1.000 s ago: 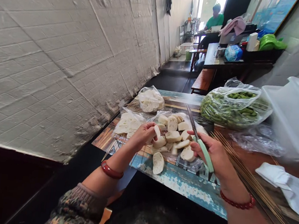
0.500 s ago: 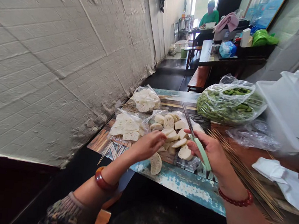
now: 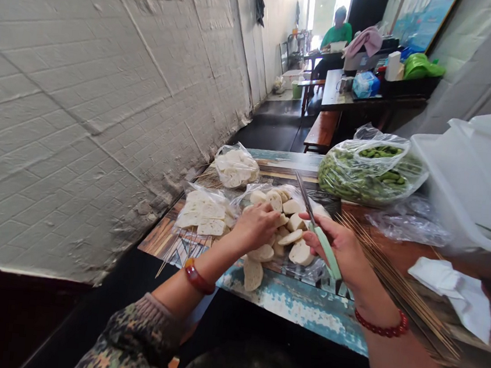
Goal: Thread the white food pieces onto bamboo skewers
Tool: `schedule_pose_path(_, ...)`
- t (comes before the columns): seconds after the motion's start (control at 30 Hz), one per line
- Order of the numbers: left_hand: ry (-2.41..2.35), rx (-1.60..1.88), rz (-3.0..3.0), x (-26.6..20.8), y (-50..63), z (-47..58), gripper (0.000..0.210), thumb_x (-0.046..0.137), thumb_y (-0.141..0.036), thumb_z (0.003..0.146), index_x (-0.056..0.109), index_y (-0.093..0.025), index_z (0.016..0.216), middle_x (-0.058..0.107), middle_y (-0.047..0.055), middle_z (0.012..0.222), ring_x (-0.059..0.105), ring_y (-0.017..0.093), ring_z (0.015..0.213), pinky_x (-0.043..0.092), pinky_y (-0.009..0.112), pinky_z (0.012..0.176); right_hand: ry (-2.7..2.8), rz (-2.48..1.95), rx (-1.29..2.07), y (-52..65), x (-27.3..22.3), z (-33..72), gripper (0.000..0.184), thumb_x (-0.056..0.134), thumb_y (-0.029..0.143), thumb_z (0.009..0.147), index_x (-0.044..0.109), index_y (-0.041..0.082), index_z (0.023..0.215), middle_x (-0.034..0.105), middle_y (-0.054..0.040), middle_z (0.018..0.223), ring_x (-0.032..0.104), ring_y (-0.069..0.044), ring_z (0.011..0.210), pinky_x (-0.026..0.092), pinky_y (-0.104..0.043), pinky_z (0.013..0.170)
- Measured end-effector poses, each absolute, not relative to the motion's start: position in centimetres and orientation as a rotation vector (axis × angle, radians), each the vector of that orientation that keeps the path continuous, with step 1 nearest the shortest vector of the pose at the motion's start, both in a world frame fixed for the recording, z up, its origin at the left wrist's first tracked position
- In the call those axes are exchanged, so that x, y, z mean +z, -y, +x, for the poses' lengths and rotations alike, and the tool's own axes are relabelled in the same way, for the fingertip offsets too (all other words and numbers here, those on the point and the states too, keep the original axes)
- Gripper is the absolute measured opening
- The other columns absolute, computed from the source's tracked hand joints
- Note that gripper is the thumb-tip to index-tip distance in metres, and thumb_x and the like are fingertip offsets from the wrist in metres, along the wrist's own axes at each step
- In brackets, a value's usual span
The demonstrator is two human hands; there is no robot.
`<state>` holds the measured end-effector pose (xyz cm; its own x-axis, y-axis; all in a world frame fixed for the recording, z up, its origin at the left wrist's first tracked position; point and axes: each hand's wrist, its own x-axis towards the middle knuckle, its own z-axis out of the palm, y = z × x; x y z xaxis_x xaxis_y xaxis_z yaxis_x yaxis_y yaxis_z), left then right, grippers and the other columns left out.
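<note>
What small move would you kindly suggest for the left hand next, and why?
I would probably have the left hand pinch one piece from the pile of pale, rounded slices and lift it clear: it is right at the pile, though whether it grips anything is unclear, and the right hand is occupied holding the long metal tool with a mint-green handle.

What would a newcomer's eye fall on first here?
Probably the green-handled scissors in the right hand, just right of centre. Beside them, the left hand is among piled pale slices. Farther back, to the right, sits a bulging clear bag of green pods.
</note>
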<state>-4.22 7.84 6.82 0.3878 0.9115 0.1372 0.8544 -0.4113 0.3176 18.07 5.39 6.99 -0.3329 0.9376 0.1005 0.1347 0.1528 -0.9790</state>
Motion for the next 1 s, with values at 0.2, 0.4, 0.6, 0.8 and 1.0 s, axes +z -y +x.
schedule_pose_path(0.2, -1.692, 0.023, 2.68, 7.2, -8.6, -3.2, 0.019, 0.061, -0.021, 0.08, 0.071, -0.016, 0.095, 0.064, 0.014, 0.103, 0.059, 0.028, 0.097, 0.047, 0.042, 0.087, 1.63, -1.021, 1.267, -5.4, 7.2, 18.1, 0.055, 0.066, 0.045, 0.084, 0.064, 0.011, 0.127, 0.056, 0.0028, 0.063, 0.053, -0.013, 0.054, 0.045, -0.024, 0.05)
schedule_pose_path(0.4, -1.583, 0.525, 2.381, 7.5, -8.4, -4.2, 0.008, 0.063, -0.018, 0.077, 0.068, -0.017, 0.071, 0.067, 0.011, 0.092, 0.059, 0.027, 0.094, 0.046, 0.042, 0.088, 1.61, -1.024, 1.258, -5.3, 7.3, 18.2, 0.054, 0.067, 0.046, 0.083, 0.066, 0.012, 0.125, 0.051, 0.004, 0.064, 0.051, -0.012, 0.053, 0.043, -0.023, 0.049)
schedule_pose_path(0.6, -1.205, 1.119, 1.212, 8.4, -6.7, -6.8, 0.034, 0.074, -0.04, 0.076, 0.066, -0.016, 0.098, 0.07, 0.006, 0.091, 0.065, 0.02, 0.082, 0.053, 0.033, 0.076, 1.632, -1.001, 1.271, -5.4, 7.1, 18.0, 0.055, 0.066, 0.045, 0.083, 0.065, 0.01, 0.126, 0.056, 0.0025, 0.064, 0.053, -0.013, 0.053, 0.046, -0.024, 0.05)
schedule_pose_path(0.8, -0.954, 1.203, 0.78, 9.6, -3.8, -6.4, 0.045, 0.078, -0.041, 0.076, 0.062, -0.021, 0.113, 0.07, 0.007, 0.108, 0.07, 0.02, 0.085, 0.059, 0.03, 0.066, 1.758, -0.979, 1.195, -5.2, 6.8, 18.0, 0.052, 0.064, 0.046, 0.086, 0.066, 0.012, 0.125, 0.061, 0.0002, 0.065, 0.054, -0.015, 0.053, 0.046, -0.025, 0.049)
schedule_pose_path(1.0, -0.875, 1.318, 0.707, 10.5, -2.4, -5.5, 0.044, 0.084, -0.031, 0.071, 0.066, -0.02, 0.11, 0.07, 0.005, 0.114, 0.069, 0.019, 0.097, 0.058, 0.033, 0.085, 1.974, -0.987, 1.022, -4.9, 7.0, 17.8, 0.052, 0.063, 0.048, 0.084, 0.068, 0.014, 0.124, 0.072, -0.0058, 0.076, 0.066, -0.023, 0.063, 0.055, -0.034, 0.062)
